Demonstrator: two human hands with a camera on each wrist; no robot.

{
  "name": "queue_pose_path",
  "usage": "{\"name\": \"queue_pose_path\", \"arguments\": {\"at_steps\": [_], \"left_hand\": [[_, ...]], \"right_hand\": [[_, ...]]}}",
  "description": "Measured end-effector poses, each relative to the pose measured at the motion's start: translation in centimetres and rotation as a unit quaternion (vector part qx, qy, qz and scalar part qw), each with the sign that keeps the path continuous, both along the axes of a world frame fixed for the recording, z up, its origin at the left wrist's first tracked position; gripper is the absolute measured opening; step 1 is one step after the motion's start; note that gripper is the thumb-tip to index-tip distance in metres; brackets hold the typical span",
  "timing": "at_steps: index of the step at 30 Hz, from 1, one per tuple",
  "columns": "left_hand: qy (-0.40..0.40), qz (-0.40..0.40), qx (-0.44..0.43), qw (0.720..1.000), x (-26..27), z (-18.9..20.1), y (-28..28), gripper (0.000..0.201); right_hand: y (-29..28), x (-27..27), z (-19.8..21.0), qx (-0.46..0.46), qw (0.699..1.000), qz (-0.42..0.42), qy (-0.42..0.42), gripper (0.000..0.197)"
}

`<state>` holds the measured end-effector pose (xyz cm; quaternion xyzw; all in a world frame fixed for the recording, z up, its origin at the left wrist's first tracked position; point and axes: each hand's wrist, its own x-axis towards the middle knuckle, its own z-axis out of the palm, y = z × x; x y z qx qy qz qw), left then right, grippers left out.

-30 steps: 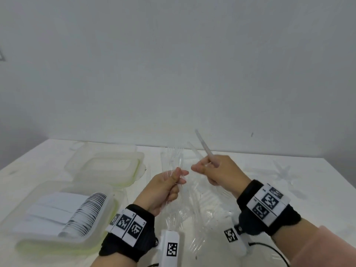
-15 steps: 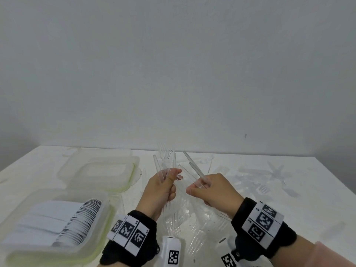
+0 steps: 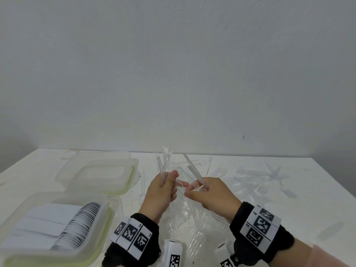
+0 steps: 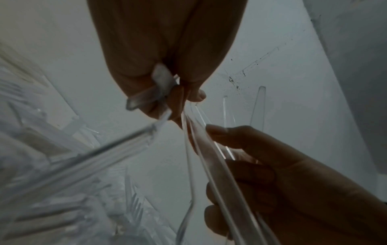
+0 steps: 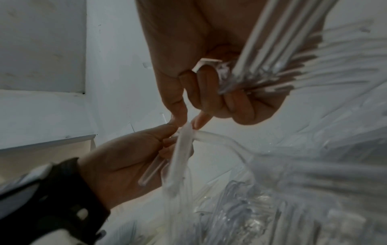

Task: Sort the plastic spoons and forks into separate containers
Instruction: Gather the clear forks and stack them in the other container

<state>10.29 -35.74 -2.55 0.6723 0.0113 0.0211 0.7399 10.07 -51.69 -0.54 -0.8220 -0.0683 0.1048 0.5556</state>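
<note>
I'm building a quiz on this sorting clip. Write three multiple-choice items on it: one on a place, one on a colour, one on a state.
1. Where is the container of stacked spoons?
A. near left of the table
B. far right
C. under the right hand

2. What colour is the seal on the empty container?
A. red
B. yellow-green
C. black

3. What is the left hand doing?
A. lying flat on the table
B. hanging idle
C. gripping clear forks

Answers:
1 A, it sits beside the left wrist.
2 B, a lime strip shows along its rim.
3 C, its fingers curl round the handles, tines pointing up.
</note>
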Motion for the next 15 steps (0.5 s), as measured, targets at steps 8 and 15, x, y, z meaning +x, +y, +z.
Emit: {"name": "queue_pose_path", "arguments": {"at_steps": [8,15], "left_hand": [[-0.043,0.014,0.025,0.999,0.03,0.28,0.11,0.062],[-0.041,0.028,0.026,0.998,0.26,-0.23,-0.30,0.054]], "right_hand": [[0.26,-0.32,-0.05,0.050,0.997,0.028,0.045,0.026],[0.94,-0.06,-0.33,0.076,0.993,0.045,0.072,0.015]]}}
